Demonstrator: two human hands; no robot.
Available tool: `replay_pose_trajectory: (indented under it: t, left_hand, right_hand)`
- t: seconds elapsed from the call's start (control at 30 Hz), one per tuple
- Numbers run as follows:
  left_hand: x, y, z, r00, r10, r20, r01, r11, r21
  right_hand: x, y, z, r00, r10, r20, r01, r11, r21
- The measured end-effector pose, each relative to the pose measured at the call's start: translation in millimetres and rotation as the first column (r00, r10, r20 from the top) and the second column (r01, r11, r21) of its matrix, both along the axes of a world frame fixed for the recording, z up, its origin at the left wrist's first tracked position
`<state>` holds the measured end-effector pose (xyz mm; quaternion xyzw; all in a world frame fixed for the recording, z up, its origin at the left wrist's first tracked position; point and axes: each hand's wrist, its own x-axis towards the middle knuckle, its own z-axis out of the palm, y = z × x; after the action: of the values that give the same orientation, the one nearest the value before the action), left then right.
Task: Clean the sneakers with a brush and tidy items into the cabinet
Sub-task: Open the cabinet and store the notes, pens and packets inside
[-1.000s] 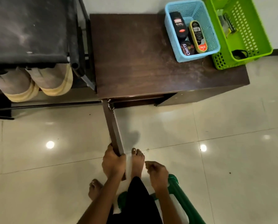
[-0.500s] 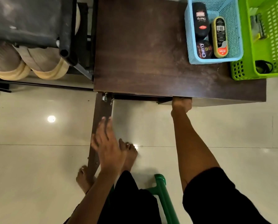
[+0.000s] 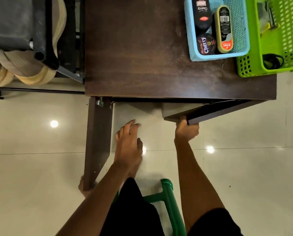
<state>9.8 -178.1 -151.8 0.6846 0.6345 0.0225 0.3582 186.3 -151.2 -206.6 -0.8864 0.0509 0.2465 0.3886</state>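
Right hand: we grip the free edge of the right door, partly open on the cabinet.
Left hand: spread, empty, just right of the open left door.

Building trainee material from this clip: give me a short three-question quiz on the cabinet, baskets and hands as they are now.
1. True or false: the right hand grips the partly open right door of the dark brown wooden cabinet.
2. How many shoe-care items lie in the light blue plastic basket? A two, B three, C five.
3. Fill in: the left hand holds ____.
Key: 1 true; 2 B; 3 nothing.
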Motion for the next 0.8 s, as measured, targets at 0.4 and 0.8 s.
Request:
replay_pose_trajectory:
  t: [0.4,0.8]
  left_hand:
    - [12,-19,-4,0.987,-0.162,0.024,0.163,0.984,-0.075]
    - [41,-23,-13,0.974,-0.223,0.034,0.225,0.971,-0.076]
  right_hand:
    - [48,-124,5,0.990,0.134,-0.040,-0.136,0.989,-0.050]
    - [131,-209,11,0.998,0.051,0.029,-0.045,0.982,-0.184]
